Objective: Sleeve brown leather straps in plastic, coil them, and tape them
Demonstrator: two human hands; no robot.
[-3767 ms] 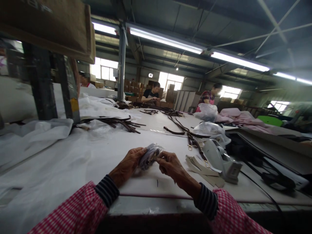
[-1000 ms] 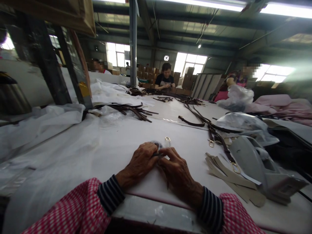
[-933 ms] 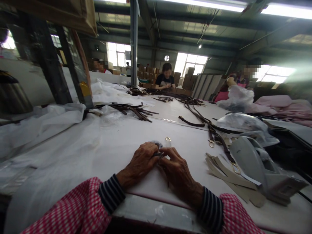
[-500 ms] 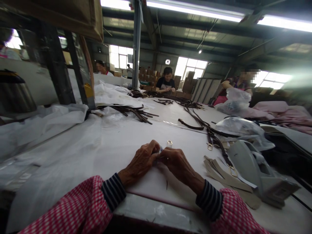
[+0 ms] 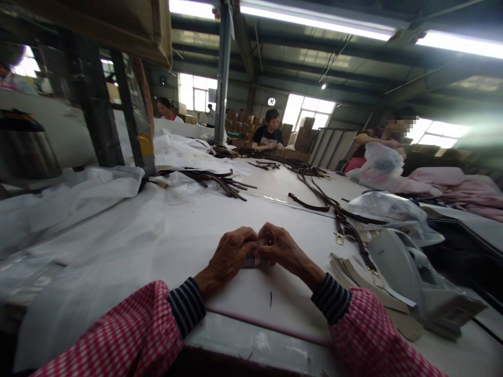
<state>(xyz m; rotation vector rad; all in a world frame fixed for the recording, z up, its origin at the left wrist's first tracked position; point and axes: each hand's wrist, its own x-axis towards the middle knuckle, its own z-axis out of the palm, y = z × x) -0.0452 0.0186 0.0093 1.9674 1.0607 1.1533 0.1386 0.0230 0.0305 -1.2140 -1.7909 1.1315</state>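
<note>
My left hand (image 5: 231, 253) and my right hand (image 5: 280, 248) rest together on the white table (image 5: 165, 235), fingertips touching. Both are closed around a small clear plastic packet (image 5: 250, 258), of which only a sliver shows between the fingers. What the packet contains is hidden. Both arms wear red-checked sleeves with striped cuffs.
Beige strap pieces (image 5: 365, 283) and a grey tape dispenser (image 5: 416, 283) lie to the right. Dark brown straps (image 5: 334, 209) with gold buckles run up the table. Crumpled plastic bags (image 5: 385, 207) and white sheeting (image 5: 66, 199) lie around. Other people sit at the far end.
My hands drew closer together and rose slightly over the packet. The small gold ring seen beyond my fingers is now covered by my hands. The camera tilted a little.
</note>
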